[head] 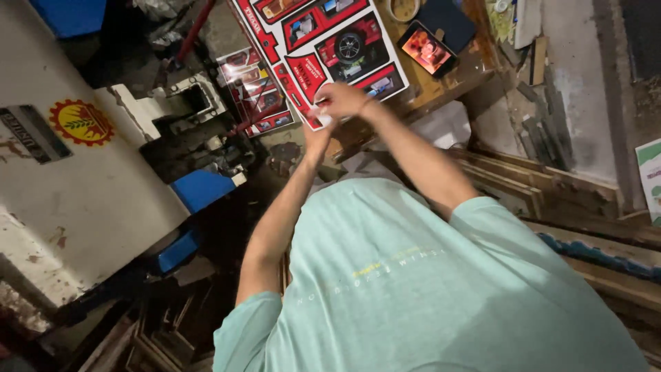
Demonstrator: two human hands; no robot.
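Both hands meet at the near edge of the wooden counter [441, 86]; right hand [344, 98] sits on top, fingers curled in, pinching a small white piece [321, 117] at its fingertips; left hand [315, 138] comes up from below, just under the right, fingers touching the same white piece; how tightly the left grips it I cannot tell, view is blurred there.

White piece lies at the lower corner of a large glossy printed sheet, red and white with car pictures [323, 41]; sheet lies flat on the counter, running from the hands toward the far edge; right hand overlaps its near corner.

Second, smaller stack of red printed sheets [258, 86] sits just left of the big sheet, hanging over the counter's left edge, near the left hand but apart from it.

Dark smartphone with a lit orange screen [428, 49] lies on the counter right of the big sheet, well apart from the hands; dark blue flat pad [449, 19] touching behind it.

Left of everything: white metal machine body with a round yellow-red sticker [81, 122], blue parts [200, 189] below it; person wears a pale green T-shirt [427, 289].
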